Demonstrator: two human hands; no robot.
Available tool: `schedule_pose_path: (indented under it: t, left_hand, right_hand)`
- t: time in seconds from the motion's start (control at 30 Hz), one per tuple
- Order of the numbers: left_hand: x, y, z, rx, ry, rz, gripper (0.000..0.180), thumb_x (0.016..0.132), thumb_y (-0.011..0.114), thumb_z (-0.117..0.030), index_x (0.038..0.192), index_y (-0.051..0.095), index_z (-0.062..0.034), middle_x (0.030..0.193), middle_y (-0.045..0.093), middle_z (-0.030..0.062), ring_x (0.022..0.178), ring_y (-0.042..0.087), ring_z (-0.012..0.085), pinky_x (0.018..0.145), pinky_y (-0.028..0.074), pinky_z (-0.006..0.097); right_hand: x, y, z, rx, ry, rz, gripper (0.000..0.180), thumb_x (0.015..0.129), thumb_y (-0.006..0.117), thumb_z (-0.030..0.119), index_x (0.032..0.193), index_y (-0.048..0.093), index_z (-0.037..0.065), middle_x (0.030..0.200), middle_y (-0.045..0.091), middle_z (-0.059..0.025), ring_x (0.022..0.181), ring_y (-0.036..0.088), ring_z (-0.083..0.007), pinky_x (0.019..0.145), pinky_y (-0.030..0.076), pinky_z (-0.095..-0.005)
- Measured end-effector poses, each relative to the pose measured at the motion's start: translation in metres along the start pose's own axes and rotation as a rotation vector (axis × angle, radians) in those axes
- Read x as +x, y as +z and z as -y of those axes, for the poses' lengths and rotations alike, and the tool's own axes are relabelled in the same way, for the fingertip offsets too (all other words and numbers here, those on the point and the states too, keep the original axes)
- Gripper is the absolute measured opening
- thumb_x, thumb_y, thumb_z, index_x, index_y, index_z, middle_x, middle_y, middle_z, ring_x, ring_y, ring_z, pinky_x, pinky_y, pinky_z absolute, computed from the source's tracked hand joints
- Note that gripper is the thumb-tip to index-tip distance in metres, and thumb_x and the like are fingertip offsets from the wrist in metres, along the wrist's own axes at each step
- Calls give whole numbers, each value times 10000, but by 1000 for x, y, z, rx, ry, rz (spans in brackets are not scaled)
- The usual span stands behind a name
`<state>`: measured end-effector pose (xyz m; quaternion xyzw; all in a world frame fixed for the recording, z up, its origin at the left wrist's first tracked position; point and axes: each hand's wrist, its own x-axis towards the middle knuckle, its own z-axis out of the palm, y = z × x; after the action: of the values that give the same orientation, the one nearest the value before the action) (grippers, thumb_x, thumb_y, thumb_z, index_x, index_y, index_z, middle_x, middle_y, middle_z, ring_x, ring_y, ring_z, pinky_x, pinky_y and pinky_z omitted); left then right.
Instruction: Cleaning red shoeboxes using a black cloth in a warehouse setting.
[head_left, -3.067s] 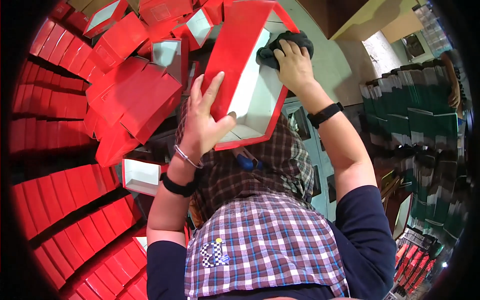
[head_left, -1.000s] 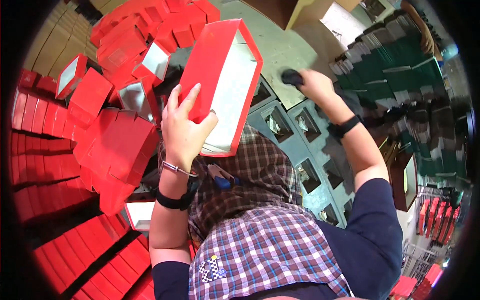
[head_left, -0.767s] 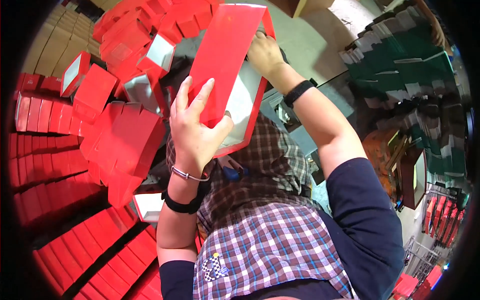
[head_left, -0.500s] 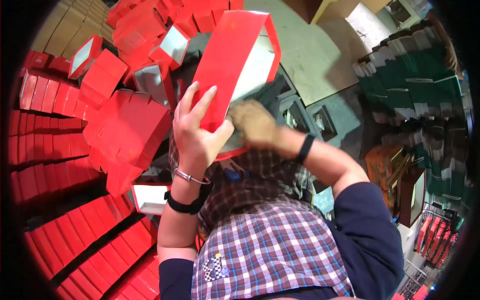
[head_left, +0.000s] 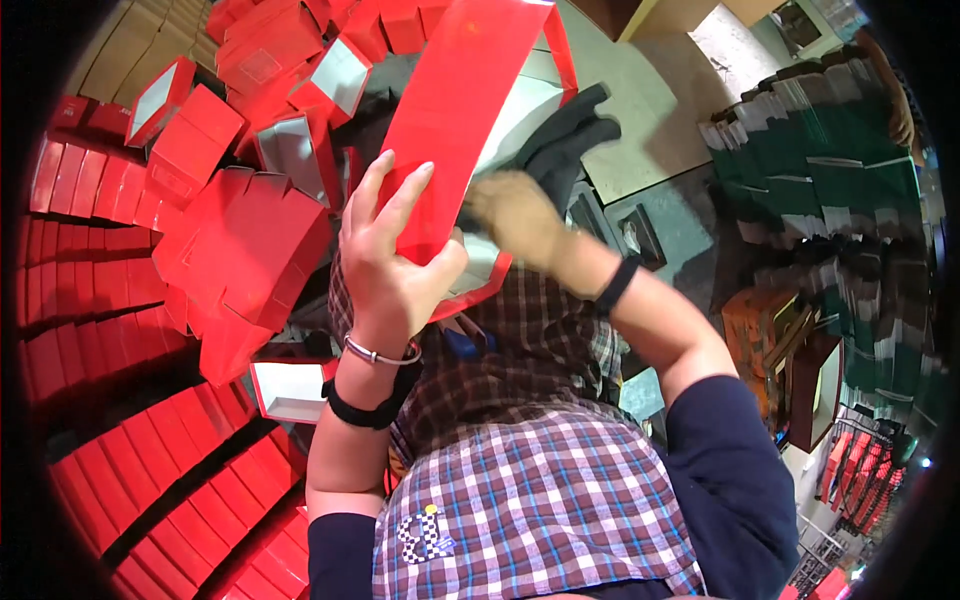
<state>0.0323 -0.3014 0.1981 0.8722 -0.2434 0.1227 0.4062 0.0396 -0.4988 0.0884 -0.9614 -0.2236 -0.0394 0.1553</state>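
My left hand (head_left: 385, 255) grips a long red cardboard box (head_left: 450, 110) with a white inside, fingers along its red outer side and thumb near the edge. The box is held tilted over my lap, its open side facing right. My right hand (head_left: 520, 220), slightly blurred, is closed at the box's open side. Dark cloth (head_left: 570, 135) spreads out beyond that hand and appears to be held in it; its fingertips are partly hidden. Loose red boxes (head_left: 245, 240) lie close to the left of my left hand, and a small box with a white inside (head_left: 290, 390) is beside my left forearm.
Rows of stacked red boxes (head_left: 130, 450) fill the left side, with brown cartons (head_left: 150, 45) at the far left. Green stacks (head_left: 830, 170) stand on the right. Grey board (head_left: 640, 120) lies beyond the box. An orange bag-like thing (head_left: 755, 335) is right of my elbow.
The red box has moved slightly away from me. Dark cloth now spreads out beyond my right hand, where it did not show before. My right hand has shifted a little right.
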Motion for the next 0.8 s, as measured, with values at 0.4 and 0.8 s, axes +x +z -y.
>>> schedule_pose_path:
  t: [0.4, 0.8]
  left_hand:
    - [-17, -10, 22, -164, -53, -291, 669, 675, 634, 34, 1333, 556, -58, 1430, 429, 165, 1325, 433, 311, 1093, 350, 415]
    - [-23, 18, 35, -238, 177, -521, 795, 827, 667, -305, 1459, 290, -6, 1504, 167, 255, 1381, 301, 410, 1093, 352, 493]
  right_hand:
    - [-106, -95, -49, 31, 341, -320, 595, 618, 570, -139, 1162, 634, 93, 1135, 621, -138, 1045, 614, -370, 845, 519, -411]
    - [-91, -90, -46, -61, 483, -433, 405, 751, 595, -7, 1118, 675, 142, 1095, 627, -118, 961, 641, -360, 786, 536, -410]
